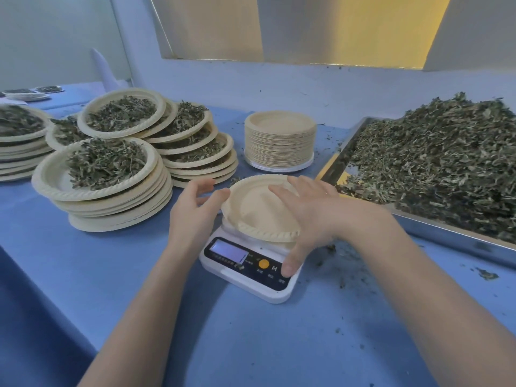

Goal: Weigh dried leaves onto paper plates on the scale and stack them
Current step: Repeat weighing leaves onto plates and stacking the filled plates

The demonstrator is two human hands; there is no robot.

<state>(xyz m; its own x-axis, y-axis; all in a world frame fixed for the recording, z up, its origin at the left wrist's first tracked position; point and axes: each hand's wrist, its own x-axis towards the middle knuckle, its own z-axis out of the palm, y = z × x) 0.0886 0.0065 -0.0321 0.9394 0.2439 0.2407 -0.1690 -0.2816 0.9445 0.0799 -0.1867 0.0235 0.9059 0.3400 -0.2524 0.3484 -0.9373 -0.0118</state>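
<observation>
Dried green-brown leaves [435, 160] lie heaped in a steel tray [452, 233] to the right of the grip, within reach for scooping. An empty round cream paper plate [259, 210] sits tilted on the white digital scale [248, 263]. The right hand [304, 216] lies flat-fingered, released, across its far rim, thumb on a scale button, likely zeroing it. The left hand [195, 210] hovers loosely curled beside the plate, grasping nothing. Filled stacks [111, 177] wait left of the hands on the blue table [251, 344], spare plates [279, 141] beyond.
</observation>
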